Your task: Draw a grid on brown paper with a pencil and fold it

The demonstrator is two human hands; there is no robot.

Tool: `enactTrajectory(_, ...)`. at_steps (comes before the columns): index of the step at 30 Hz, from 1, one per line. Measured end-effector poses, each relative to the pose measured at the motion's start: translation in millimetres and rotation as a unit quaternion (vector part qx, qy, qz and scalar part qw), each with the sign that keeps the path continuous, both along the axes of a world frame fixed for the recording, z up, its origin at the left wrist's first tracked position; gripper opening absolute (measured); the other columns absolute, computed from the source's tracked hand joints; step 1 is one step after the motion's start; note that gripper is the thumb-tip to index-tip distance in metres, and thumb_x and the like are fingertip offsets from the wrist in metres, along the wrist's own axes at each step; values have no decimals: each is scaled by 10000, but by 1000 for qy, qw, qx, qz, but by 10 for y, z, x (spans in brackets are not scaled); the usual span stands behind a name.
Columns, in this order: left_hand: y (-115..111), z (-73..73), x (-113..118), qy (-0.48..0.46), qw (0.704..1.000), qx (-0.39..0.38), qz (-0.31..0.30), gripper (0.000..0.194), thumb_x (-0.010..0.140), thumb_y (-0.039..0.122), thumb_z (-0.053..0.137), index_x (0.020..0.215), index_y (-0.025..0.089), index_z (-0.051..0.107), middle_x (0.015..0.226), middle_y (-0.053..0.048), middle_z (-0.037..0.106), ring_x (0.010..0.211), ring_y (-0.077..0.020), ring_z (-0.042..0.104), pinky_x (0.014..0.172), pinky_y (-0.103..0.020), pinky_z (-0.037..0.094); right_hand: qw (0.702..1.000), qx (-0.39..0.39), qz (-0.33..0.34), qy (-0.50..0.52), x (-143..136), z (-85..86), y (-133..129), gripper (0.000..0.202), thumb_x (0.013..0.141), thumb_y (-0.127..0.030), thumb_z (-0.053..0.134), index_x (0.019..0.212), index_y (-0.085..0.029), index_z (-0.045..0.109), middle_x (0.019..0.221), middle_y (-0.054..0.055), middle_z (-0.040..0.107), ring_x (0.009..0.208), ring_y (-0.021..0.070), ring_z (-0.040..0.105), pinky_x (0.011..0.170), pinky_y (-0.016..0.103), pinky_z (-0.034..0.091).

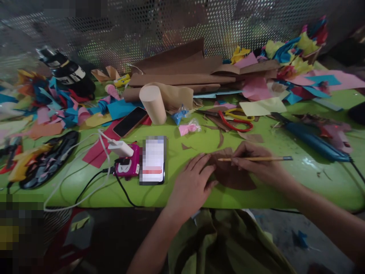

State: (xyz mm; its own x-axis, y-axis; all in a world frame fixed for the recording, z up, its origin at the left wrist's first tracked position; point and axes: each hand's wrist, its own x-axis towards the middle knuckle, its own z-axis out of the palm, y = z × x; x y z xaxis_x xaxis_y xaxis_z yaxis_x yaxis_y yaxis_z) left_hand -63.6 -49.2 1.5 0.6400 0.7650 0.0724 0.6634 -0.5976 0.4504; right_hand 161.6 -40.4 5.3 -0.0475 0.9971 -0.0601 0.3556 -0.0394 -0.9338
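Observation:
A fan-shaped piece of brown paper (232,176) lies flat on the green table (176,146) in front of me. My left hand (196,179) rests on its left side, fingers stretched out and a little apart. A pencil (265,158) is pinched in my right hand (252,161), its tip pointing left over the upper part of the paper. Whether the tip touches the sheet I cannot tell. Red-handled scissors (236,123) and yellow-handled scissors (241,114) lie just beyond my hands.
Left of my hands are a lit phone (153,160), a pink power socket (127,167) with cables, and a dark phone (129,121). Behind stands a cardboard tube (154,104). A blue corded tool (313,140) lies right. Brown sheets (182,80) and coloured scraps line the back.

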Motion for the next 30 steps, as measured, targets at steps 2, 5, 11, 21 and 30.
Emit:
enactTrajectory(2,-2,6,0,5,1000,-3,0,330,964,265,568,1283,187,591,1522,-95,497,1444,-265,411,1169,-496,425,1000,-10,9,-6,20,33,-101,169,777,-338,699,678,-223,625,600,-7,612,550,157,542,498,280,388)
enactTrajectory(5,-5,11,1,8,1000,-3,1,326,975,267,546,1288,183,587,1533,-94,486,1452,-250,400,1174,-476,421,999,-29,24,-31,66,41,-296,180,776,-364,683,671,-230,627,583,-10,605,532,152,518,483,270,363)
enactTrajectory(11,-7,5,8,2,1000,-5,5,320,988,279,522,1292,196,581,1519,-102,501,1456,-257,398,1155,-503,430,997,-32,35,-59,151,27,-562,247,823,-417,657,660,-235,623,604,-3,601,550,151,505,490,268,346)
enactTrajectory(21,-13,18,5,4,1000,-12,10,292,922,200,603,1212,179,577,1494,-117,524,1453,-245,398,1174,-486,423,999,22,-26,35,-67,101,-73,193,811,-375,729,736,-225,634,680,-4,633,619,152,566,559,279,430)
enactTrajectory(30,-15,6,-3,1,1000,7,9,228,945,257,596,1161,189,570,1480,-119,525,1433,-266,429,1151,-490,448,998,28,-26,52,-216,19,86,197,803,-366,718,714,-233,603,625,-14,609,564,149,558,520,273,425)
